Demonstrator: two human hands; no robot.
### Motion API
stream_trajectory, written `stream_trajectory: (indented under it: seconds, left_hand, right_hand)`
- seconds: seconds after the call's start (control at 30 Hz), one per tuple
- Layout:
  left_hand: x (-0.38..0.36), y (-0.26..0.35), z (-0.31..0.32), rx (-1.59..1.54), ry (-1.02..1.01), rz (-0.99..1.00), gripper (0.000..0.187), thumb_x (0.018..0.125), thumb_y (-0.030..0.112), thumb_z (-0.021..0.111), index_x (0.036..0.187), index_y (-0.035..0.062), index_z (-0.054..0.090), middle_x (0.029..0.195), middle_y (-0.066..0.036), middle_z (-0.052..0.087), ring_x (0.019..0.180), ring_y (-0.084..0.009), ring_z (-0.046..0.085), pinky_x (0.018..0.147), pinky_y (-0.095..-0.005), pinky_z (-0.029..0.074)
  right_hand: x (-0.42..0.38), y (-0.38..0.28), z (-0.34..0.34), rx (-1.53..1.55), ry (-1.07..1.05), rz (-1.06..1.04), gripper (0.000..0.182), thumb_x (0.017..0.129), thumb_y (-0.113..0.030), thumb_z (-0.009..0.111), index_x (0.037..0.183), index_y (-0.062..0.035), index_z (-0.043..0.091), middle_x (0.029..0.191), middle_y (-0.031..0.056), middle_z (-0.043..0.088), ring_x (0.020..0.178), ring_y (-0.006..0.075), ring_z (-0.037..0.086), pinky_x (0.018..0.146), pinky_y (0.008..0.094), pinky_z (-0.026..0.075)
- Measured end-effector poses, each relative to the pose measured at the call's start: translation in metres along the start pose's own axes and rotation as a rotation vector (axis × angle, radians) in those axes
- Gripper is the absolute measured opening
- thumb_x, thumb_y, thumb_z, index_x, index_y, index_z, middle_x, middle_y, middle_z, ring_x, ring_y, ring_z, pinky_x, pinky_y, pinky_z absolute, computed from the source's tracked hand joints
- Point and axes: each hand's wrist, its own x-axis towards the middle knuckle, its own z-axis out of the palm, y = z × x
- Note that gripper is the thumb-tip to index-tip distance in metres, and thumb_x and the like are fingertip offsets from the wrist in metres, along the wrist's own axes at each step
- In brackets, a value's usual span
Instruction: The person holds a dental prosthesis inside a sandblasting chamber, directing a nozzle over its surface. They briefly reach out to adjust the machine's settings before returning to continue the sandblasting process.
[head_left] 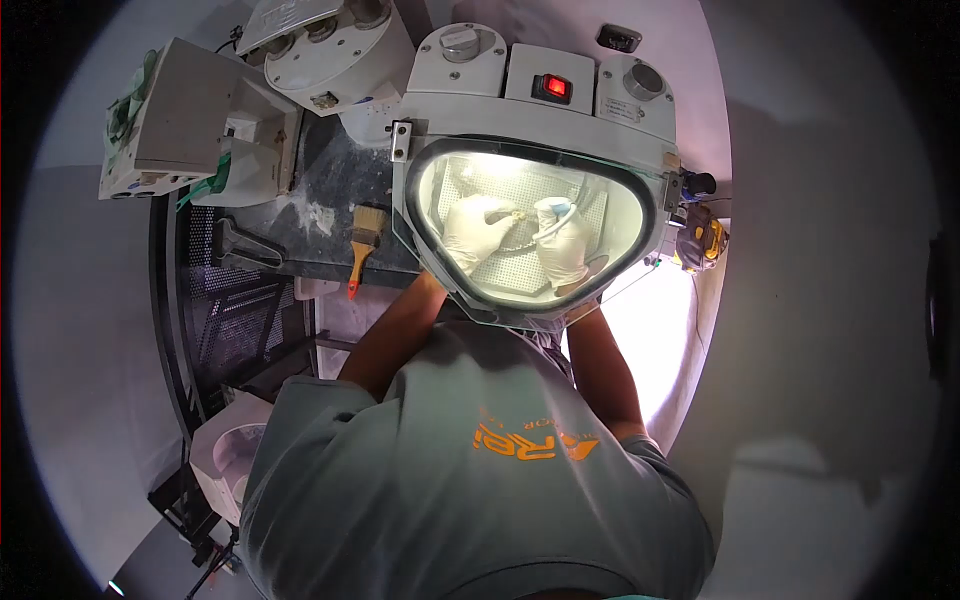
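Both hands are inside a lit blasting cabinet (535,118), seen through its window. My left hand (475,235), in a pale glove, pinches a small yellowish piece (517,216) between thumb and fingertips; its exact kind is too small to tell. My right hand (562,245), also gloved, is closed around a slim pen-like handpiece with a bluish part (563,208). Its front end points toward the small piece, a short gap away. Beneath both hands lies a perforated grid floor (505,272). Glare on the glass blurs fine detail.
A red lit switch (553,88) and two knobs sit atop the cabinet. To the left, a brush (364,245) lies on the dusty dark bench (340,170) beside white machines (195,125). A yellow-black tool (700,240) is at the right.
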Motion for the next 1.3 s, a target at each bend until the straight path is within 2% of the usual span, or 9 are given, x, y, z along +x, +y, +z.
stream_trajectory:
  seconds: [0.1,0.13,0.27,0.4,0.63,0.83,0.9,1.03,1.3]
  left_hand:
    - [-0.002,0.002,0.002,-0.049,0.008,-0.046,0.02,0.091,0.017,0.083,0.107,0.0044,0.084,0.103,-0.016,0.081,0.098,-0.0315,0.077,0.091,-0.041,0.059]
    - [-0.002,0.0,0.003,-0.05,0.014,-0.038,0.02,0.091,0.017,0.083,0.107,0.0045,0.085,0.103,-0.016,0.081,0.098,-0.0312,0.076,0.091,-0.0409,0.059]
    - [-0.002,0.0,0.003,-0.057,0.019,-0.041,0.022,0.09,0.018,0.085,0.107,0.0049,0.085,0.102,-0.015,0.081,0.097,-0.031,0.077,0.091,-0.0403,0.059]
    - [-0.001,-0.002,0.004,-0.043,0.017,-0.048,0.022,0.09,0.019,0.085,0.107,0.0051,0.085,0.103,-0.016,0.081,0.097,-0.0314,0.077,0.09,-0.0405,0.059]
    - [-0.001,-0.002,0.004,-0.008,0.022,-0.018,0.023,0.089,0.019,0.085,0.106,0.0044,0.084,0.102,-0.017,0.081,0.096,-0.0327,0.076,0.09,-0.0416,0.059]
    - [-0.003,-0.007,0.008,-0.047,0.035,-0.031,0.021,0.089,0.017,0.085,0.106,0.004,0.084,0.102,-0.015,0.081,0.098,-0.0315,0.075,0.09,-0.0413,0.059]
    - [-0.001,-0.006,0.007,-0.01,0.046,0.019,0.02,0.089,0.017,0.085,0.105,0.004,0.084,0.101,-0.014,0.081,0.097,-0.0313,0.075,0.089,-0.0412,0.058]
    - [0.002,0.001,0.002,0.052,0.034,0.053,0.018,0.088,0.017,0.085,0.101,0.0044,0.083,0.097,-0.014,0.08,0.092,-0.0318,0.074,0.084,-0.0421,0.058]
    - [0.002,-0.003,0.004,0.037,0.045,0.059,0.019,0.087,0.017,0.086,0.1,0.0047,0.083,0.095,-0.014,0.079,0.091,-0.0323,0.074,0.083,-0.0427,0.058]
  right_hand:
    - [0.003,-0.003,0.0,-0.052,0.016,-0.074,0.021,0.109,-0.023,0.071,0.103,-0.0028,0.072,0.085,0.0045,0.071,0.073,0.0138,0.065,0.065,0.0307,0.052]
    - [0.002,-0.011,-0.002,0.045,-0.03,0.142,0.01,0.101,-0.011,0.075,0.099,-0.0023,0.072,0.086,0.0102,0.073,0.079,0.0242,0.072,0.072,0.0363,0.057]
    - [-0.001,-0.004,-0.001,0.018,-0.024,0.102,0.008,0.101,-0.01,0.074,0.099,-0.0018,0.072,0.088,0.0102,0.074,0.08,0.025,0.073,0.073,0.0354,0.057]
    - [0.002,-0.009,-0.002,-0.013,-0.015,0.068,0.009,0.101,-0.009,0.074,0.098,-0.0017,0.072,0.087,0.0107,0.073,0.079,0.025,0.073,0.072,0.0357,0.057]
    - [0.002,-0.005,0.0,0.026,-0.019,0.086,0.013,0.103,-0.015,0.075,0.099,-0.0028,0.071,0.085,0.0084,0.071,0.075,0.0199,0.068,0.067,0.0348,0.055]
    - [0.002,-0.004,-0.001,0.019,-0.028,0.145,0.013,0.103,-0.015,0.074,0.098,-0.0031,0.071,0.084,0.0096,0.072,0.073,0.0214,0.07,0.066,0.0349,0.055]
    - [0.002,0.003,0.001,-0.025,0.001,0.075,0.015,0.104,-0.017,0.073,0.099,-0.0034,0.072,0.083,0.01,0.072,0.073,0.0216,0.071,0.066,0.0348,0.055]
    - [-0.001,0.015,0.006,0.112,0.044,0.204,0.019,0.107,-0.022,0.072,0.099,-0.0039,0.072,0.081,0.0078,0.072,0.072,0.0184,0.069,0.065,0.034,0.054]
    - [0.002,-0.005,0.001,0.09,0.0,0.209,0.022,0.107,-0.023,0.072,0.098,-0.0036,0.072,0.079,0.0058,0.07,0.07,0.0156,0.067,0.064,0.0326,0.053]
